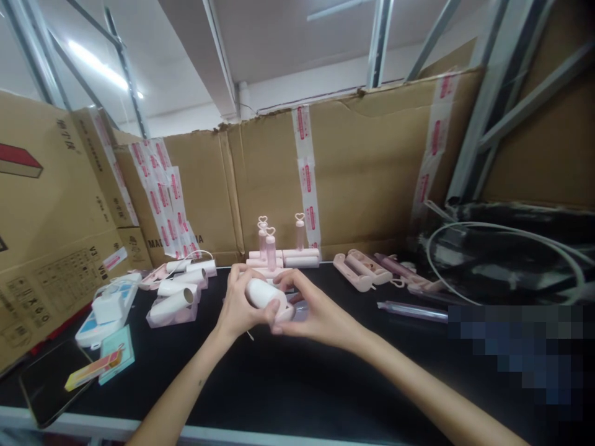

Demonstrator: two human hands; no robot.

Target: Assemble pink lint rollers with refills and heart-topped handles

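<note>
My left hand [235, 302] is closed around a smooth white cylinder [264, 292], held tilted above the black tabletop. At the cylinder's near right end sits a pale pink end piece [286, 312], pinched by the thumb and fingers of my right hand [320, 308]. Whether this piece is fixed to the cylinder or only pressed against it, I cannot tell. Just behind my hands are pink and white cylinders [302, 261] in a stack. Small clear pink bottles with heart-shaped tops [270, 251] stand by them.
Left, white tubes [171, 305] lie in a translucent tray [186, 316]. A power strip [86, 325], a phone [49, 381] and a teal card [118, 353] are nearer. Pink casings [353, 272], a clear stick-like packet [413, 311] and a looped white cable [506, 224] lie right. Cardboard [372, 161] walls the back.
</note>
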